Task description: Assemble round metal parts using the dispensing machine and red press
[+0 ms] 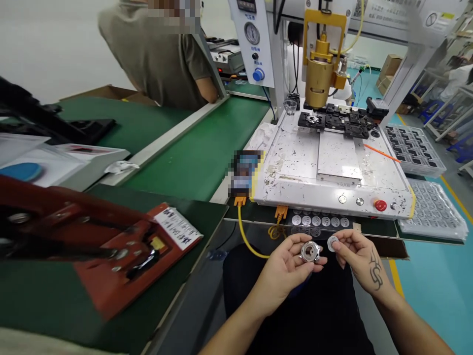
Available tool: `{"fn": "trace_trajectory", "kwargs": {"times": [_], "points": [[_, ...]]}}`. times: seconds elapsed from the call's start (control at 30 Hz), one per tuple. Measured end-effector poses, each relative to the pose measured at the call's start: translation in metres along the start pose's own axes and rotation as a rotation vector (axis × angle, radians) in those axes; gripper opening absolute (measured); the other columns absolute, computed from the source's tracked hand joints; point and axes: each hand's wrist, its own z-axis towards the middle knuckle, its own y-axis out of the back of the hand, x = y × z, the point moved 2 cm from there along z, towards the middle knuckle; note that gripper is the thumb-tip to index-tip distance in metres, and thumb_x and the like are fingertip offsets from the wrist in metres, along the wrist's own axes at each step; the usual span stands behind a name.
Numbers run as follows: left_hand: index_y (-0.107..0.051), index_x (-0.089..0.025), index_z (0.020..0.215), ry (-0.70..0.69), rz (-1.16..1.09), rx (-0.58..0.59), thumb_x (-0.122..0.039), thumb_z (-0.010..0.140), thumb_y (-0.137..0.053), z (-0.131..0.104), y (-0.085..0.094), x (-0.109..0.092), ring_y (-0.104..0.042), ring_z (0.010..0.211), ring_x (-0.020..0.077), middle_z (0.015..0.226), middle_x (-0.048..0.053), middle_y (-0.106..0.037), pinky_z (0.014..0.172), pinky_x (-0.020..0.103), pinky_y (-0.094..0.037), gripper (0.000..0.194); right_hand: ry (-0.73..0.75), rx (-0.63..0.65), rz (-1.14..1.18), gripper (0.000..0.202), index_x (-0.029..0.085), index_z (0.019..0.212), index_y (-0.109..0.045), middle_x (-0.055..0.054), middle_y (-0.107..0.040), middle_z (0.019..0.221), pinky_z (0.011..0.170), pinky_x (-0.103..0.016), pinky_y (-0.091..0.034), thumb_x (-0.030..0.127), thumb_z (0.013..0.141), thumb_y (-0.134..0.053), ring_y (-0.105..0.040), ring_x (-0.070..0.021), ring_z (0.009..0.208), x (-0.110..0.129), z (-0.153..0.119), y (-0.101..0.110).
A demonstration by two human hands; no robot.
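My left hand (291, 264) holds a round silver watch case (310, 252) between thumb and fingers, its ring-shaped opening facing up. To its right, my right hand (356, 256) pinches a small round whitish disc (332, 243) by its edge, a short gap away from the case. Both hands are above my lap, in front of the bench edge. Just beyond them, rows of round printed stickers (306, 220) lie on the dark green bench, below the front of a white machine (288, 190).
A gold cylinder (318, 81) hangs over black fixtures (332, 121) on the machine. A red press (121, 256) stands at the left. Yellow cable (242, 231) loops beside my left arm. Clear trays (432, 209) lie at the right. A person (158, 54) sits beyond the green belt (185, 153).
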Motion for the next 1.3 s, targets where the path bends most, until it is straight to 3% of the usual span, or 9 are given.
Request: {"fn": "trace_trajectory", "kwargs": {"times": [0.17, 0.37, 0.6, 0.77, 0.9, 1.0, 1.13, 1.3], "points": [[-0.072, -0.020, 0.137, 0.020, -0.088, -0.073, -0.036, 0.091, -0.092, -0.024, 0.001, -0.009, -0.080, 0.120, 0.0362, 0.131, 0.015, -0.081, 0.108, 0.050, -0.063, 0.053, -0.060, 0.083, 0.043, 0.044, 0.022, 0.088, -0.070, 0.004, -0.064, 0.056, 0.053, -0.030, -0.050, 0.061, 0.085, -0.090, -0.059, -0.0152, 0.049, 0.000, 0.003, -0.009], [-0.078, -0.019, 0.134, -0.029, -0.158, -0.121, -0.046, 0.094, -0.089, -0.036, 0.002, -0.011, -0.077, 0.127, 0.0384, 0.136, 0.017, -0.081, 0.117, 0.058, -0.058, 0.049, -0.104, 0.234, 0.031, 0.038, 0.021, 0.087, -0.069, 0.003, -0.066, 0.057, 0.055, -0.028, -0.049, 0.056, 0.094, -0.084, -0.060, -0.0139, 0.050, 0.007, -0.004, -0.013], [-0.080, -0.022, 0.136, -0.063, -0.195, -0.088, -0.044, 0.097, -0.085, -0.045, 0.000, -0.009, -0.075, 0.132, 0.0362, 0.136, 0.014, -0.082, 0.118, 0.056, -0.058, 0.044, -0.210, 0.357, 0.230, 0.038, 0.022, 0.084, -0.065, 0.002, -0.066, 0.065, 0.049, -0.026, -0.042, 0.052, 0.095, -0.084, -0.051, -0.0110, 0.049, 0.006, -0.008, -0.018], [-0.081, -0.024, 0.135, -0.049, -0.227, -0.075, -0.042, 0.097, -0.087, -0.047, -0.001, -0.010, -0.076, 0.129, 0.0340, 0.130, 0.012, -0.084, 0.117, 0.051, -0.060, 0.042, -0.185, 0.379, 0.139, 0.038, 0.022, 0.085, -0.064, 0.001, -0.069, 0.073, 0.051, -0.027, -0.039, 0.053, 0.097, -0.081, -0.049, -0.0103, 0.049, 0.009, -0.008, -0.018], [-0.081, -0.025, 0.135, -0.052, -0.230, -0.076, -0.042, 0.096, -0.087, -0.045, -0.001, -0.010, -0.077, 0.128, 0.0334, 0.129, 0.010, -0.085, 0.118, 0.051, -0.060, 0.043, -0.156, 0.384, 0.021, 0.040, 0.022, 0.083, -0.066, 0.003, -0.062, 0.068, 0.052, -0.027, -0.037, 0.057, 0.097, -0.080, -0.046, -0.0111, 0.051, 0.013, -0.006, -0.020], [-0.081, -0.025, 0.136, -0.066, -0.216, -0.083, -0.043, 0.097, -0.087, -0.044, -0.001, -0.008, -0.077, 0.128, 0.0336, 0.129, 0.010, -0.084, 0.118, 0.053, -0.060, 0.043, -0.012, 0.359, -0.081, 0.037, 0.023, 0.081, -0.067, -0.001, -0.063, 0.079, 0.064, -0.029, -0.047, 0.054, 0.099, -0.078, -0.056, -0.0167, 0.068, 0.021, -0.005, -0.025], [-0.080, -0.025, 0.138, -0.104, -0.146, -0.106, -0.046, 0.098, -0.084, -0.045, -0.003, -0.007, -0.075, 0.130, 0.0342, 0.135, 0.011, -0.082, 0.116, 0.051, -0.061, 0.045, 0.122, 0.348, -0.182, 0.031, 0.025, 0.085, -0.069, -0.007, -0.067, 0.116, 0.089, -0.034, -0.054, 0.050, 0.102, -0.074, -0.064, -0.0250, 0.105, 0.030, -0.008, -0.033], [-0.079, -0.028, 0.140, -0.143, -0.111, -0.104, -0.047, 0.099, -0.082, -0.046, -0.007, -0.009, -0.071, 0.137, 0.0368, 0.149, 0.010, -0.074, 0.118, 0.052, -0.060, 0.045, 0.130, 0.380, -0.225, 0.028, 0.026, 0.087, -0.068, -0.007, -0.067, 0.118, 0.095, -0.035, -0.054, 0.047, 0.104, -0.071, -0.065, -0.0251, 0.107, 0.033, -0.012, -0.045]]}}
